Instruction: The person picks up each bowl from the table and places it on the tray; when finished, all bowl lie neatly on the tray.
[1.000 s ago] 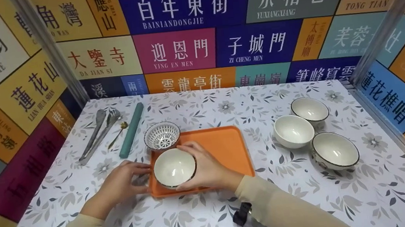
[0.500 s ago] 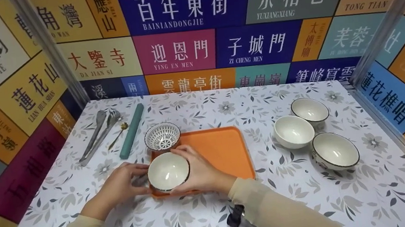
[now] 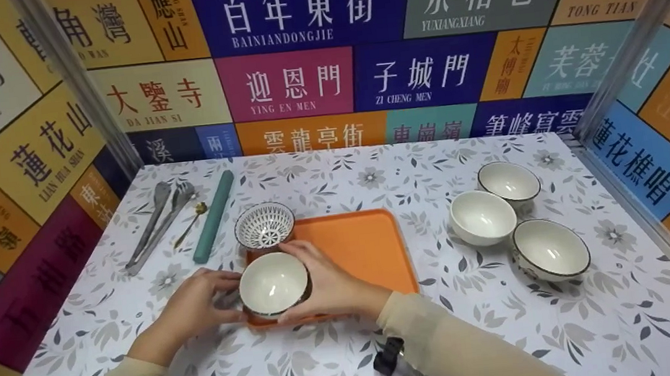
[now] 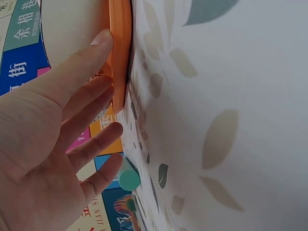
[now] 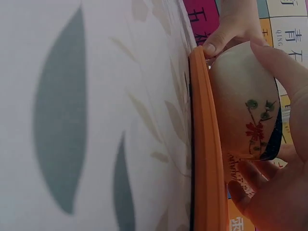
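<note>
My right hand (image 3: pixel 336 284) grips a white bowl (image 3: pixel 273 283) by its right side, thumb and fingers spread around the wall. The bowl stands at the left end of an orange tray (image 3: pixel 366 244); its painted red flower shows in the right wrist view. At the tray's left edge is my left hand (image 3: pixel 198 308), fingers loosely bent, with the thumb tip right at the tray rim in the left wrist view. A black-and-white patterned bowl (image 3: pixel 265 226) sits just behind the held bowl, overlapping the tray's back left corner.
Three more bowls stand grouped at the right: a plain white bowl (image 3: pixel 482 218), a dark-rimmed bowl (image 3: pixel 509 182) behind it and a larger dark-rimmed bowl (image 3: pixel 551 249) in front. At the left lie a teal stick (image 3: pixel 213 216), a small gold spoon (image 3: pixel 190 223) and grey tongs (image 3: pixel 158 225).
The right hand has moved the white bowl a little left, toward the tray's left edge. The left hand stays nearly where it was.
</note>
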Action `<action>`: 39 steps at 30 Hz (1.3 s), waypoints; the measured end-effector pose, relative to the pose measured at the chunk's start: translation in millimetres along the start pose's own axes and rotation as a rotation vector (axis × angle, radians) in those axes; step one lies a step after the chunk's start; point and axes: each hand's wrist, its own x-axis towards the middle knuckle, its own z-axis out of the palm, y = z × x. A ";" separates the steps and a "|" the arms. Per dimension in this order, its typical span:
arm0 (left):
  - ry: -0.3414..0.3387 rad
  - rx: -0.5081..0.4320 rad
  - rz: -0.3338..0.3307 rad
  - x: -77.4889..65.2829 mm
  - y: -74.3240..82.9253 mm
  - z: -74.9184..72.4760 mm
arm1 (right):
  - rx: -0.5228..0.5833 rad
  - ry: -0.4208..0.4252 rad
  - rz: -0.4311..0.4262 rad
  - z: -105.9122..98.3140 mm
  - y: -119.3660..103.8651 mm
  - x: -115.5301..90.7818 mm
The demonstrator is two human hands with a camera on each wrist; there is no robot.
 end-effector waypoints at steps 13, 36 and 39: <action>-0.027 -0.023 -0.081 0.0 1.9 -3.4 | -0.152 0.074 -0.020 -54.2 12.6 -23.3; -0.016 -0.002 -0.056 -0.9 2.2 -3.0 | -0.315 0.192 -0.021 -165.2 69.9 -105.7; -0.020 -0.008 -0.064 -0.3 2.3 -3.5 | -0.326 0.199 0.003 -180.8 75.0 -111.6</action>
